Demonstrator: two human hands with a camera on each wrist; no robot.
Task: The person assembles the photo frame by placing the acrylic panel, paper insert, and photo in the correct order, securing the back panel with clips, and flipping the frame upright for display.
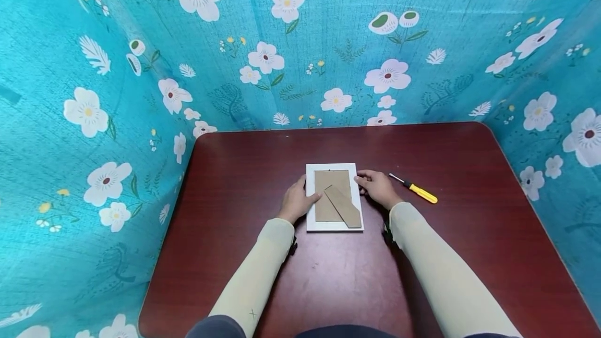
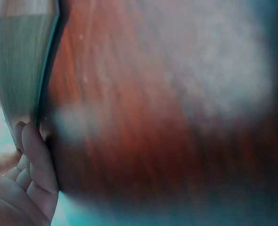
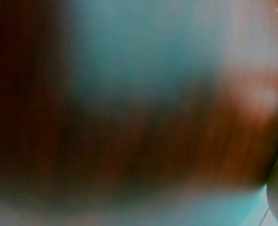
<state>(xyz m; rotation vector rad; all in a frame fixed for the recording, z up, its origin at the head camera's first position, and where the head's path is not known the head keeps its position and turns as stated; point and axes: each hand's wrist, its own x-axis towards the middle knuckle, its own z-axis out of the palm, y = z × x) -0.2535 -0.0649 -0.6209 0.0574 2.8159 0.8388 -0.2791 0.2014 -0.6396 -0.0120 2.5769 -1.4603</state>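
1. Head view: left hand (image 1: 296, 202) and right hand (image 1: 378, 188) grip opposite edges of 1 white frame (image 1: 335, 197), back-up above the table (image 1: 249, 171).
2. Only there: a yellow screwdriver (image 1: 419, 191).
3. Left wrist view alone: bent fingers (image 2: 39, 162) underneath.

The left grip (image 2: 27, 181) holds the frame (image 2: 22, 61), the reddish-brown tabletop (image 2: 134, 103) blurred alongside.

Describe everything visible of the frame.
The frame is white, rectangular, back side up on or just above the table. A brown, cardboard-like panel fills its middle; a matching stand slants across panel and lower-right border. The left hand grips the left edge, thumb on top; the right hand touches the right edge.
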